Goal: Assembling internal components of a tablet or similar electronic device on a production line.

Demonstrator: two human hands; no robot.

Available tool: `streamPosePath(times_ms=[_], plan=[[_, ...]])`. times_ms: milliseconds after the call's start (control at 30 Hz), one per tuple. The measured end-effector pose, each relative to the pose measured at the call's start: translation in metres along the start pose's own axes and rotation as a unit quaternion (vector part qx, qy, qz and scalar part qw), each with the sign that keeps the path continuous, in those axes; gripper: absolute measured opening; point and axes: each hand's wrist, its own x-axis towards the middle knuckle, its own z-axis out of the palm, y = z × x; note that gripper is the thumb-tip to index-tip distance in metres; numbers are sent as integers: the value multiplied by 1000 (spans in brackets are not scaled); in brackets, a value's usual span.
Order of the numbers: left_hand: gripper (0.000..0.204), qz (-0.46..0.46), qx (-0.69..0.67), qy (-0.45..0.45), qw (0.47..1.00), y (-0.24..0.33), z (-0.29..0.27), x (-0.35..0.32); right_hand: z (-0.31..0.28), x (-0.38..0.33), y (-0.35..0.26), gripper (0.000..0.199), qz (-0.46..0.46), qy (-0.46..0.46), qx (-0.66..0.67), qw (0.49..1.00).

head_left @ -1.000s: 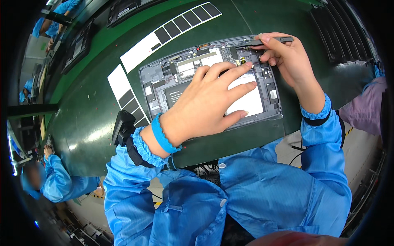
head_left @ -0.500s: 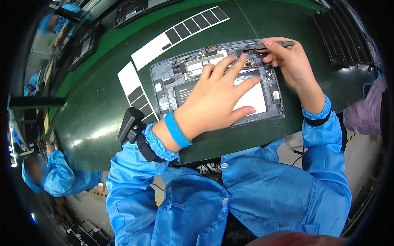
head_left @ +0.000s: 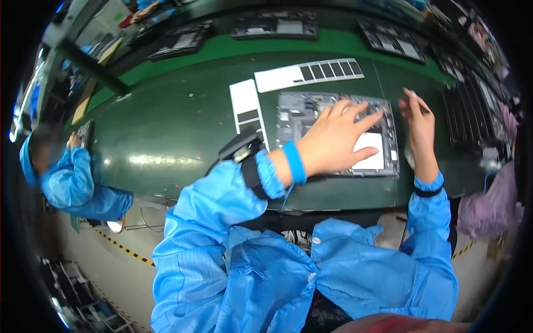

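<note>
An opened laptop base (head_left: pixel 291 123) lies on the green bench before me, its inner parts and a white panel showing. My left hand (head_left: pixel 336 136) rests across it from the left, palm down with the fingers spread, and hides its middle. A blue wristband (head_left: pixel 294 162) circles that wrist. Beyond the laptop's right edge my right hand (head_left: pixel 420 125) is raised, apart from it. Its fingers are bent together, a little blurred, and anything between them cannot be made out.
Two white sheets with dark rectangles, one upright (head_left: pixel 245 100) and one slanting (head_left: pixel 277 79), lie near the laptop. More opened laptop bases (head_left: pixel 275 26) stand along the far side. A row of dark panels (head_left: pixel 463 114) is at the right. A co-worker (head_left: pixel 66 177) sits at the left.
The view has swung, so the bench shows further right and lower. My right hand has moved off the laptop's upper right corner; the dark slim tool it held no longer shows clearly.
</note>
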Motion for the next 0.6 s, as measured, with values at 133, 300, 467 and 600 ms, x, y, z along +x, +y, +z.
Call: streamPosePath(times_ms=[133, 300, 467, 600], plan=[[54, -138, -49, 92, 985, 5, -67, -69, -28, -25, -18, 31, -65, -101, -169, 978], [51, -350, -518, 70, 777, -12, -57, -126, -6, -63, -7, 33, -86, -154, -285, 942], [49, -285, -551, 31, 784, -15, -66, -108, 1, -60, 5, 46, -6, -113, -30, 993], [47, -225, -457, -28, 860, -58, -128, -85, -1, -58, -27, 49, 27, -82, 137, 987]])
